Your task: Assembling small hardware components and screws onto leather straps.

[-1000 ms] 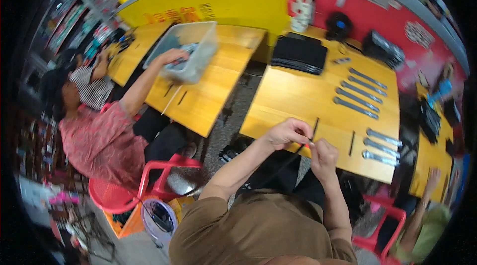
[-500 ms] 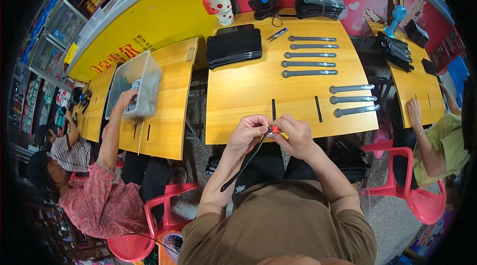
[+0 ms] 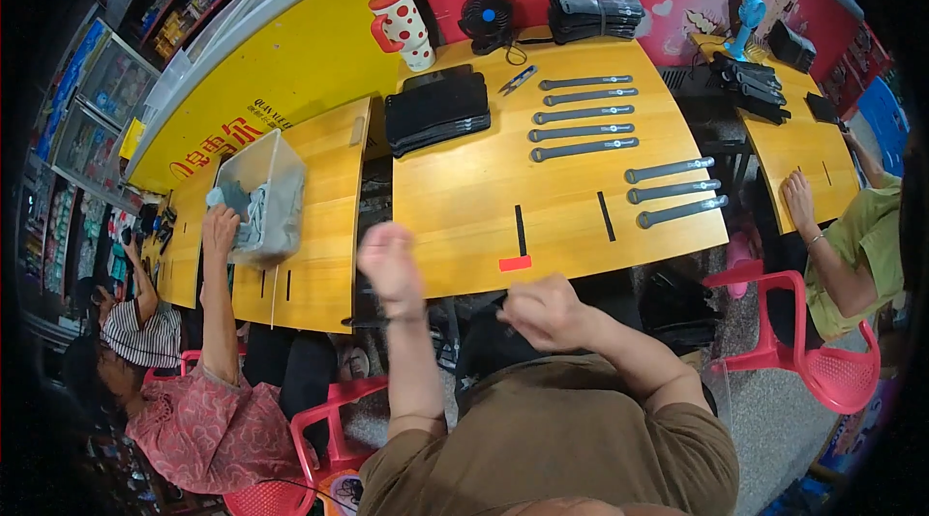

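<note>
My left hand [image 3: 390, 263] is raised off the table's left front corner and smeared by motion, so its fingers cannot be read. A thin dark strip [image 3: 360, 322] shows beside that wrist; whether the hand holds it I cannot tell. Closed, my right hand [image 3: 544, 313] is just off the front edge, over my lap, its contents hidden. A small red flat piece [image 3: 515, 264] lies at the table's front edge, by the end of a black strip mark [image 3: 521, 231]. Farther back, several grey straps [image 3: 584, 131] with looped ends lie in a column, and a few more straps [image 3: 674, 193] lie at the right.
On my table [image 3: 445, 216] are stacked black pouches [image 3: 437, 115], blue thread snips [image 3: 519, 80], a black fan [image 3: 487, 21], a dotted tumbler [image 3: 403, 28] and a black bundle [image 3: 595, 13]. Left, a person's hand reaches into a translucent bin [image 3: 281, 206]. Another person sits right, by a pink chair [image 3: 832, 371].
My hands have parted: the left moved left, the right down toward my lap. The red piece, earlier between my fingers, now lies on the table. The view has shifted slightly.
</note>
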### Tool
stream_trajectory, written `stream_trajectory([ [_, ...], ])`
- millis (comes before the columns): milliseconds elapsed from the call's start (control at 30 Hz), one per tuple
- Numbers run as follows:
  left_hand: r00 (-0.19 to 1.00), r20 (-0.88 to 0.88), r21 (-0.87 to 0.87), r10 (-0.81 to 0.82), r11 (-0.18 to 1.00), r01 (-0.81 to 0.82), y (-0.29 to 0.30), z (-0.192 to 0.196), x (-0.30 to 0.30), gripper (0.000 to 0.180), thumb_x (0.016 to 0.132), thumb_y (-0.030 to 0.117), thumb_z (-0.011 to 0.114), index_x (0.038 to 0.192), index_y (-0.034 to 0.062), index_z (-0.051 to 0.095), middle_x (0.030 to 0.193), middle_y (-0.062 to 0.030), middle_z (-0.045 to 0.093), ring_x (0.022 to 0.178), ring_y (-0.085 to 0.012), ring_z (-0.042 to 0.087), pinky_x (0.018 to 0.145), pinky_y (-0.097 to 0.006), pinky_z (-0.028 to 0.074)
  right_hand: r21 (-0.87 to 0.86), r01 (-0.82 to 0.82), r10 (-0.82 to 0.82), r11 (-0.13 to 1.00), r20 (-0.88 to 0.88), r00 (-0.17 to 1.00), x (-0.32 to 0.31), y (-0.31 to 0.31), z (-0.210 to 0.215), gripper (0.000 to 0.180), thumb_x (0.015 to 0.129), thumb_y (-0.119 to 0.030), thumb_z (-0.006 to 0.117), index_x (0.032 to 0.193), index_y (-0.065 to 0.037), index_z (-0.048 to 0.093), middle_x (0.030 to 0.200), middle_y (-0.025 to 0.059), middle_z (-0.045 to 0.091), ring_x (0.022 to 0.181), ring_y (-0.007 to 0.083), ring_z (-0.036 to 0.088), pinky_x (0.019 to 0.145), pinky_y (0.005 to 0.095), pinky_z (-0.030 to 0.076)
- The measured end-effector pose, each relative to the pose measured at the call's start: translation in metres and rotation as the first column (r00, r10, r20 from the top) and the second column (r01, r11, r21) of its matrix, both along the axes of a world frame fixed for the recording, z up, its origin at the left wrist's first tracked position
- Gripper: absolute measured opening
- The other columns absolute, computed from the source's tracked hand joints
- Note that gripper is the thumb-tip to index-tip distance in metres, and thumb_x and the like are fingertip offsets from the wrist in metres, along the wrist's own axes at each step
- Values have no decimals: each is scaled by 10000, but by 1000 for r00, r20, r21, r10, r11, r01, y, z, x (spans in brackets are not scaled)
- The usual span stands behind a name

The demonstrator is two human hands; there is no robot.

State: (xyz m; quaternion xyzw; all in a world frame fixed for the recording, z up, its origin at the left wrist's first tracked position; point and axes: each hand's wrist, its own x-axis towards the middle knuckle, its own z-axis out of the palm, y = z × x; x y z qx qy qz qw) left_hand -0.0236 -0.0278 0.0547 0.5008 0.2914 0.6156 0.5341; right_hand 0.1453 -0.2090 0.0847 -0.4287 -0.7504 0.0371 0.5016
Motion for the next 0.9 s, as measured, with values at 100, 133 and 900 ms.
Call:
stream_trajectory([
  [100, 991, 59, -47, 118, 992, -115, 60, -3, -62, 113, 861, -66, 595, 817, 37, 606, 776, -30, 606, 688, -102, 551, 654, -232, 459, -115, -61, 63, 992, 11, 998, -3, -32, 7, 208, 757, -55, 688, 725, -44, 482, 666, 98, 472, 532, 278, 535, 445, 384, 400],
  [133, 995, -88, -31, 53, 998, -56, 54, 0, -52, 75, 873, -36, 608, 838, 29, 619, 788, -32, 615, 698, -104, 559, 659, -232, 463, -185, -69, 67, 980, -20, 998, 0, -35, 3, 192, 774, -62, 676, 730, -50, 489, 685, 100, 482, 561, 291, 545, 464, 389, 412],
  [900, 695, -39, -444, -718, 635, 632, -85, -2, 25, 183, 974, 98, 519, 945, -28, 647, 847, -56, 660, 727, -102, 605, 667, -242, 481, 160, 321, -358, 933, 473, 805, -5, -9, -15, 198, 755, -155, 594, 887, -7, 599, 811, 129, 572, 618, 203, 605, 453, 306, 463],
])
